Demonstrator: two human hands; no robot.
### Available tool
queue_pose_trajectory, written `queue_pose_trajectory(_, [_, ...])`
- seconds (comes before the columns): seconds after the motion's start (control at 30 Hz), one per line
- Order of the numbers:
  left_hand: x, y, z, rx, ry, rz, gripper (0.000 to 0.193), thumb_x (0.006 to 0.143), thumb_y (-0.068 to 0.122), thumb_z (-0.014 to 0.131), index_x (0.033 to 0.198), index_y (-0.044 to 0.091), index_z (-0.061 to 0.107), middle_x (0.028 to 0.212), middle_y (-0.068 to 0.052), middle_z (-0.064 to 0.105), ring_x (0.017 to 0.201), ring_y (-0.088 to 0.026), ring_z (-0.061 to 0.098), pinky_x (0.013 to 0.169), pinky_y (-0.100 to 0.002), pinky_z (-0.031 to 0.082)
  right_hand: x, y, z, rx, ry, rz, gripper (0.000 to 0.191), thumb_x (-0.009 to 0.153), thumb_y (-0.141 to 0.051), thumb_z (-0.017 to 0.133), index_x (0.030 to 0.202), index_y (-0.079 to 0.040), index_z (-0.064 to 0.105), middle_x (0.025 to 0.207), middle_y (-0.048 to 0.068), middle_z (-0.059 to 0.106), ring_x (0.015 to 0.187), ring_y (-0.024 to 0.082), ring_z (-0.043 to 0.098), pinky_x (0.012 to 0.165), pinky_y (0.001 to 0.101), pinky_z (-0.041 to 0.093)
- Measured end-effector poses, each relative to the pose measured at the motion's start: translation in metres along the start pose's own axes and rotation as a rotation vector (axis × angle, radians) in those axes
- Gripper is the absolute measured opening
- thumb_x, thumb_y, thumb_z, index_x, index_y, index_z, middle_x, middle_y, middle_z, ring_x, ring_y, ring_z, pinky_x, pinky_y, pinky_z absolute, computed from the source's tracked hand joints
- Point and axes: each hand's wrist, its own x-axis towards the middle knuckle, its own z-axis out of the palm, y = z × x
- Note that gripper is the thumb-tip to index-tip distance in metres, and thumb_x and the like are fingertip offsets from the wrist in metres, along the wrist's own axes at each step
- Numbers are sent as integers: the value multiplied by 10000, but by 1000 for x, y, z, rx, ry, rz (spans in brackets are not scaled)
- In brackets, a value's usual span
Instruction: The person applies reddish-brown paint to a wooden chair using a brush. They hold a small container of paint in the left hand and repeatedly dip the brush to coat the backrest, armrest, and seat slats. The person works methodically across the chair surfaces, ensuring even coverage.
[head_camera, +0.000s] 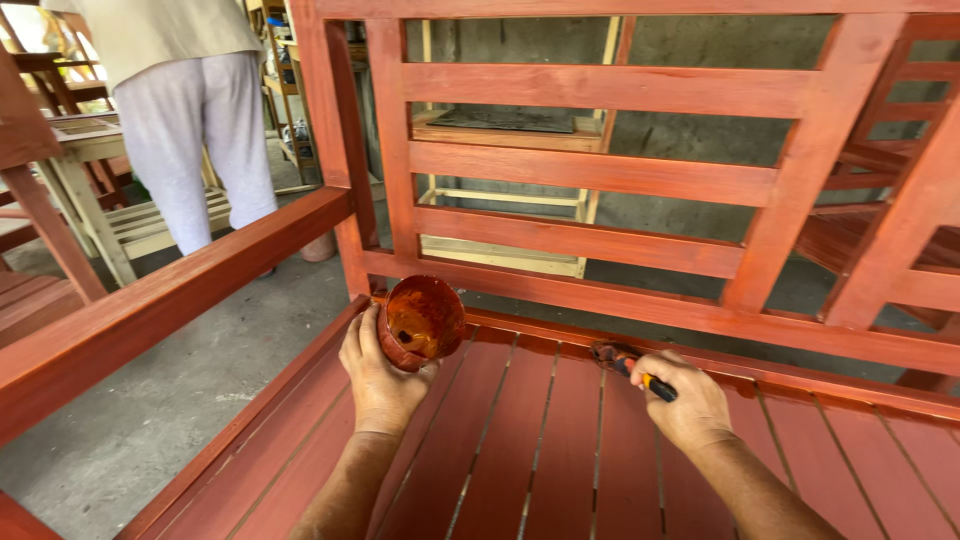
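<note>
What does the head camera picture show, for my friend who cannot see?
A left hand holds a stain-coated cup while the right hand presses a brush against a reddish wooden bench. Another person stands behind, left.

one cup (420, 322), one brush (628, 364), two hands (380, 380)

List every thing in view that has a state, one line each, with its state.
left hand: closed around the cup, holding it tilted.
cup: tipped toward the camera, inside coated with orange-brown stain.
right hand: gripping the brush handle.
brush: bristles stained, pressed on the bench's back rail.
bench: slats stained red-brown.
person: standing behind, turned away.
</note>
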Motion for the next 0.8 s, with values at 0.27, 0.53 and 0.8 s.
queue_pose_trajectory(0.27, [-29, 82, 59, -167, -138, 23, 1149, 563, 195, 977, 1482, 107, 293, 1517, -207, 295, 1387, -412, 285, 1157, -571, 368, -28, 79, -37, -19, 88, 65, 167, 842, -96, 662, 869, -256, 702, 1001, -56, 719, 893, 256, 712, 762, 396, 570])
queue_pose_trajectory(0.53, [-53, 156, 106, -284, -383, 2, 1171, 588, 171, 961, 1509, 148, 239, 1529, -165, 236, 1442, -360, 218, 1183, -532, 355, -47, 168, -80, -49, 189, 207, 126, 857, -149, 699, 881, -267, 737, 1016, -52, 730, 880, 240, 723, 788, 385, 582])
queue_pose_trajectory(0.8, [-80, 188, 136, -331, -511, -47, 1158, 620, 173, 956, 1505, 172, 209, 1536, -130, 218, 1472, -328, 185, 1203, -513, 357, -63, 216, -122, -251, 221, 539, 69, 930, -239, 730, 972, -277, 769, 1041, -9, 762, 921, 255, 729, 849, 400, 588])
